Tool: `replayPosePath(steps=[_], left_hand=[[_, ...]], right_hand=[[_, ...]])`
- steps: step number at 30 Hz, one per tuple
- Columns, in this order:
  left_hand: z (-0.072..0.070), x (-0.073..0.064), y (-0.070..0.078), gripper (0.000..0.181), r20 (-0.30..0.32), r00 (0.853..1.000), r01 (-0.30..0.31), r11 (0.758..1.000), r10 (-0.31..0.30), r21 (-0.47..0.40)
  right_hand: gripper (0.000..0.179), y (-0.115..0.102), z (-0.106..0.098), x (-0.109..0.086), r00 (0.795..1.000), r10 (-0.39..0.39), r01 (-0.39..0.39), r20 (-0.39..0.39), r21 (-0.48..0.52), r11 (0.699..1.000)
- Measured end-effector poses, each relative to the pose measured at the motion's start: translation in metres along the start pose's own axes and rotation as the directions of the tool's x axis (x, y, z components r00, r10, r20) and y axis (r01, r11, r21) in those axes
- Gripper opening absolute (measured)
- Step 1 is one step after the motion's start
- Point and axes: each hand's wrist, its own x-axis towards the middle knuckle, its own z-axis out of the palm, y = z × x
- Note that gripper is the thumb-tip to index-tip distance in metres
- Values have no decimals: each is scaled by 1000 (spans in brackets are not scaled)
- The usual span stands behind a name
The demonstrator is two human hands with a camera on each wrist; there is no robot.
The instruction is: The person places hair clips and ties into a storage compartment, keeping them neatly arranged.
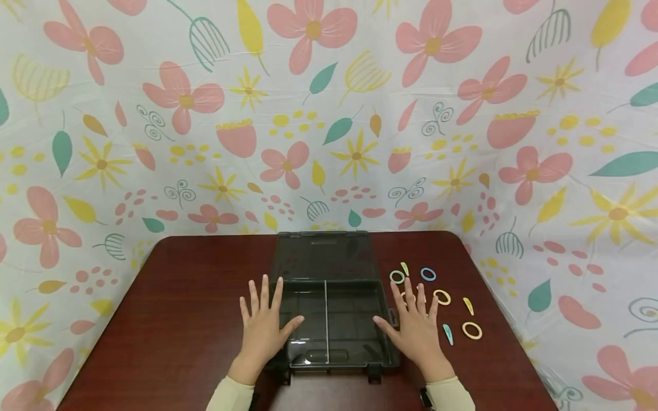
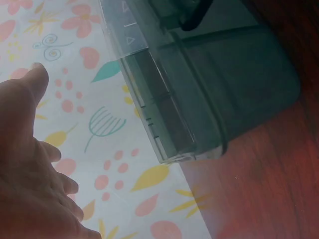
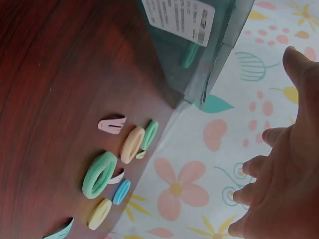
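Note:
A dark see-through plastic case [image 1: 303, 337] lies with its lid [image 1: 324, 257] folded back, and a thin divider [image 1: 326, 325] splits its inside in two. My left hand [image 1: 263, 331] is held over the case's left side, fingers spread and holding nothing. On the other side, my right hand [image 1: 416, 337] spreads its fingers just right of the case, partly covering some small hair things. Round hair ties, among them a green one [image 3: 90, 181] and a blue one [image 1: 428, 268], lie with snap clips such as a yellow one [image 1: 468, 306] and a pink one [image 3: 112, 126].
The dark red wooden table [image 1: 195, 308] ends at a flower-print cloth [image 1: 354, 194] hanging behind and around it. Two latches, one of them a black latch [image 1: 374, 374], stick out at the case's near edge. A white printed label [image 3: 184, 20] is on the case's side.

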Motion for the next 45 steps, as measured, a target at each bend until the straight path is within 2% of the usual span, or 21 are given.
replayPosePath(steps=[8, 14, 20, 26, 32, 38, 42, 45], left_hand=[[1, 0, -5, 93, -56, 998, -34, 999, 32, -39], [-2, 1, -13, 90, -50, 999, -26, 990, 19, -137], [-3, 1, -23, 88, -44, 999, -13, 972, 2, -235], [-3, 2, -32, 83, -35, 999, 3, 942, -16, -336], [-2, 3, -39, 82, -2, 1000, 27, 899, -31, -438], [0, 3, -47, 80, 11, 998, 56, 858, -59, -511], [4, 2, -51, 78, 10, 996, 76, 838, -84, -541], [7, 1, -54, 75, -5, 996, 74, 819, -93, -569]], right_hand=[[92, 4, -8, 2, 999, -19, 20, -51, 18, 1000], [89, 11, -14, 4, 997, -16, 23, -69, 95, 995], [88, 19, -21, 7, 996, -19, 34, -89, 166, 986], [86, 28, -27, 15, 990, -30, 61, -140, 221, 973], [84, 40, -29, 19, 986, -15, 69, -165, 325, 943], [81, 51, -35, 17, 992, 50, 7, -119, 435, 901], [76, 60, -39, 14, 988, 116, -53, -103, 478, 877], [74, 68, -41, 10, 984, 142, -64, -112, 520, 852]])
